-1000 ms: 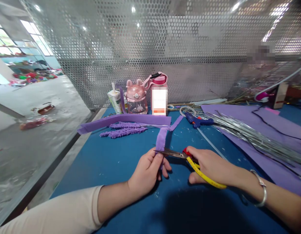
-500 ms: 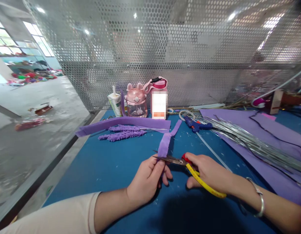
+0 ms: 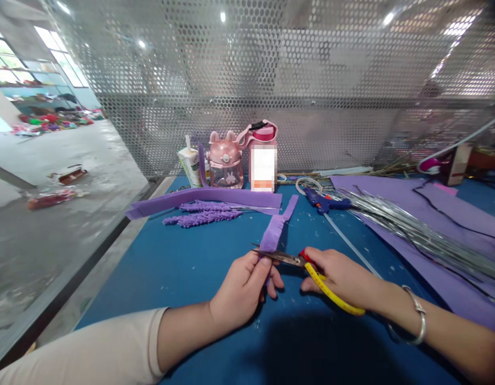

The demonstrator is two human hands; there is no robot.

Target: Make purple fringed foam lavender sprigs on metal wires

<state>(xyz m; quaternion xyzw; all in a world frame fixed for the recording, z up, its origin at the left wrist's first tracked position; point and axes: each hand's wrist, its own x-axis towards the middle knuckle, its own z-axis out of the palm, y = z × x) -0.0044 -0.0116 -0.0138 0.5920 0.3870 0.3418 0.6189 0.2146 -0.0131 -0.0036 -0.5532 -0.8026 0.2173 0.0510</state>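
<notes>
My left hand pinches the near end of a purple strip, whose edge carries fine cuts like a fringe. In my right hand is a pair of scissors with one red and one yellow handle. The blades lie across the strip, just above my left thumb. Beyond, two purple fringed flower stems rest on the blue table, beside a long folded purple band.
At the back stand a drink carton, a pink clear cup and a pink bottle. To the right lie a blue glue gun, a bundle of silvery wires and a purple sheet. A perforated metal panel rises behind.
The scissor blades have closed somewhat, and my right thumb and fingers have drawn nearer together. The strip's edge shows more of the fringe. The view has shifted slightly.
</notes>
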